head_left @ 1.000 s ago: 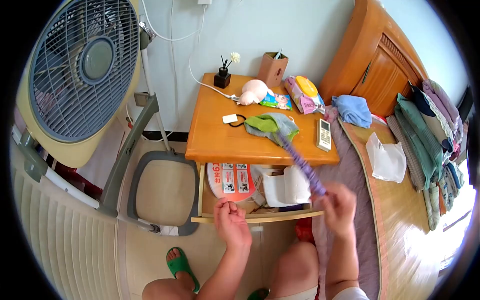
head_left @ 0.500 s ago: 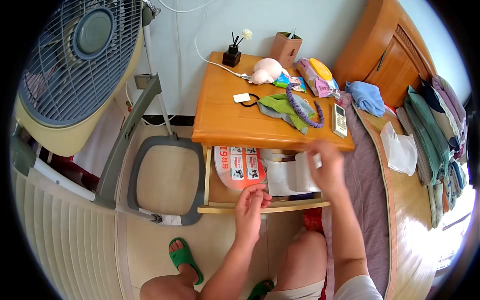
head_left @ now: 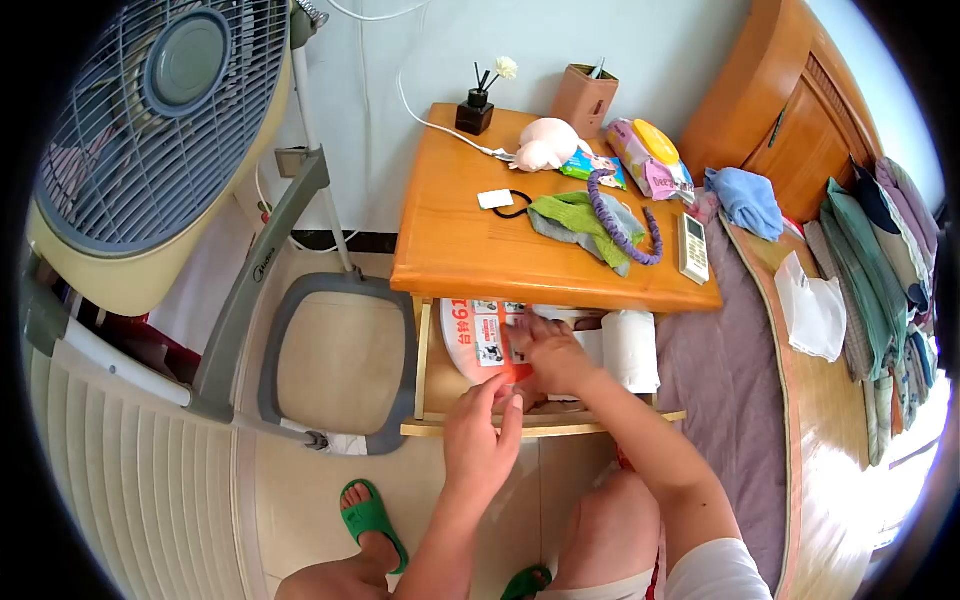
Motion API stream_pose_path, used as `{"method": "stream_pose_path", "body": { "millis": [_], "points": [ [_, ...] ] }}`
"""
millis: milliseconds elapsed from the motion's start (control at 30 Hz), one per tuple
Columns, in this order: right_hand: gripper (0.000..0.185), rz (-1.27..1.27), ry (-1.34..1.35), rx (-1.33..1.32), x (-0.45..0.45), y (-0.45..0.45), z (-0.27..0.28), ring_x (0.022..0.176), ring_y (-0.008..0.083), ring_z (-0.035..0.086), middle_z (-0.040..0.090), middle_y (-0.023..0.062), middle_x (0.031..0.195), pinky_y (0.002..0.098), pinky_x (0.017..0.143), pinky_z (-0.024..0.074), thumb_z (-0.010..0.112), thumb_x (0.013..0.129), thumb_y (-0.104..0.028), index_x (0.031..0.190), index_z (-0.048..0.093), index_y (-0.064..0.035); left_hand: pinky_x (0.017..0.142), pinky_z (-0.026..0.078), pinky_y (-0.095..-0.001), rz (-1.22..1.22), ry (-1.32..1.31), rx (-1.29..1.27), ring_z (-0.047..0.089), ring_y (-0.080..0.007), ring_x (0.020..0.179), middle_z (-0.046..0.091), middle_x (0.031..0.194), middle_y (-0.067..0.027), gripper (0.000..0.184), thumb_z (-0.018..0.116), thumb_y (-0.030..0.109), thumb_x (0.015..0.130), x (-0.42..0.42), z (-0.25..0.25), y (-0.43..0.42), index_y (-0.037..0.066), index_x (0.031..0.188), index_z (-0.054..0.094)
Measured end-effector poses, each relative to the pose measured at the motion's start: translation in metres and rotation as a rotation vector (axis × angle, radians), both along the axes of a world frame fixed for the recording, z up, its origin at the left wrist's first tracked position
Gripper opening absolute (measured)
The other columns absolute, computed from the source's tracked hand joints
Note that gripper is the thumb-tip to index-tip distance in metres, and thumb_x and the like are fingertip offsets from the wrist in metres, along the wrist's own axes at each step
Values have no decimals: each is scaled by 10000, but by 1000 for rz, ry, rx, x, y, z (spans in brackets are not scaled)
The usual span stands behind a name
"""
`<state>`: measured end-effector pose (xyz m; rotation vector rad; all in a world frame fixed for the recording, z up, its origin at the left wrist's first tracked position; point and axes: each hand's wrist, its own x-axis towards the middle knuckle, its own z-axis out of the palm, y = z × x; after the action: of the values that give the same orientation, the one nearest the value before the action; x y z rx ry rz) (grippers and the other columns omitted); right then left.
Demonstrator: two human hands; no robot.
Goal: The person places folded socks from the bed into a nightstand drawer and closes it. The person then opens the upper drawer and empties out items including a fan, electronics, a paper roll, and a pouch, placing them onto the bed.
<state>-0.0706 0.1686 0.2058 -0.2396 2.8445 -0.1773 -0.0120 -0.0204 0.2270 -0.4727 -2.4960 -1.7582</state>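
A wooden drawer stands pulled out below the bedside table top. My right hand reaches into it, slightly blurred, fingers stretched leftward over a red and white printed plastic sheet. Nothing can be made out in its grasp. My left hand is at the drawer's front edge, palm turned inward, thumb and fingers apart and holding nothing. In the right part of the drawer lies a white paper roll. My right hand and forearm hide the middle of the drawer.
On the table top are a purple headband, green cloth, remote control, plush toy, wet wipes pack and reed diffuser. A large fan stands left; a bed with folded clothes is right.
My right hand has moved left and down, from beside the paper roll to over the printed sheet. My left hand has dropped slightly left, and its fingers have spread from a near pinch.
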Motion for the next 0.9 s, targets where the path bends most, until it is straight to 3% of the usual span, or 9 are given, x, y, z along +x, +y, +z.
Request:
{"method": "stream_pose_path", "body": {
  "millis": [167, 233, 267, 433, 533, 633, 700, 833, 900],
  "points": [
    [1046, -36, -11, -34, -3, 31, 4, 1377, 401, 354, 304, 213, 1534, 536, 1130, 275, 873, 612, -408, 1479, 354, -136, 840, 481, -386, -2, 27, -30, 633, -260, 914, 673, 979, -117, 312, 634, 149, 897, 4, -1, -1, 5, 1173, 613],
    [1022, -101, -95, -328, -10, 42, 10, 1369, 392, 370, 398, 214, 1479, 491, 1140, 281, 850, 642, -457, 1477, 357, -133, 833, 475, -414, 2, 56, -50, 629, -286, 919, 674, 977, -123, 316, 623, 157, 899, 6, -1, -1, 5, 1176, 608],
    [935, -212, -25, -347, -16, 49, -3, 1369, 360, 379, 457, 206, 1439, 451, 1119, 317, 780, 703, -554, 1452, 406, -137, 853, 463, -418, -8, 59, -75, 624, -288, 931, 673, 981, -118, 318, 621, 161, 902, 7, -1, -2, 9, 1181, 605],
    [764, -285, -17, -179, -49, 62, -21, 1340, 334, 426, 474, 176, 1437, 443, 1080, 342, 646, 807, -614, 1397, 492, -154, 917, 422, -435, -25, 66, -106, 607, -292, 973, 671, 1003, -112, 323, 616, 182, 911, 13, 1, -2, 21, 1191, 598],
    [679, -285, 55, -141, -58, 65, -37, 1278, 347, 483, 533, 203, 1352, 412, 1051, 380, 711, 805, -529, 1322, 553, -118, 893, 442, -391, 9, 133, -121, 638, -257, 940, 686, 997, -107, 309, 651, 158, 890, 16, 3, -2, 28, 1168, 621],
    [643, -263, 76, -405, -59, 72, -44, 1267, 285, 498, 560, 147, 1337, 384, 1032, 393, 716, 836, -457, 1336, 533, -96, 884, 449, -390, 19, 119, -108, 640, -262, 936, 685, 1001, -113, 304, 651, 155, 890, 16, 3, -3, 22, 1162, 620],
    [561, -287, -119, -851, -56, 79, -45, 1115, 232, 570, 584, 113, 1288, 356, 961, 446, 698, 877, -305, 1357, 507, -88, 870, 468, -387, 19, 100, -72, 643, -272, 936, 681, 1002, -127, 297, 649, 141, 888, 15, 3, -4, 8, 1153, 619],
    [462, -361, -224, -690, -42, 91, -33, 993, 176, 571, 624, 95, 1155, 324, 862, 480, 705, 875, -197, 1289, 549, -62, 867, 484, -378, 26, 101, -35, 646, -273, 934, 676, 1009, -137, 287, 643, 130, 894, 12, 6, -7, -4, 1146, 618],
    [363, -253, 22, -740, -30, 90, -31, 921, 184, 571, 639, 81, 1019, 331, 819, 479, 684, 889, -213, 1198, 588, -48, 869, 491, -367, 58, 59, 53, 645, -262, 936, 669, 1027, -140, 265, 637, 132, 902, 13, 8, -8, -13, 1124, 626]
  ]
}}
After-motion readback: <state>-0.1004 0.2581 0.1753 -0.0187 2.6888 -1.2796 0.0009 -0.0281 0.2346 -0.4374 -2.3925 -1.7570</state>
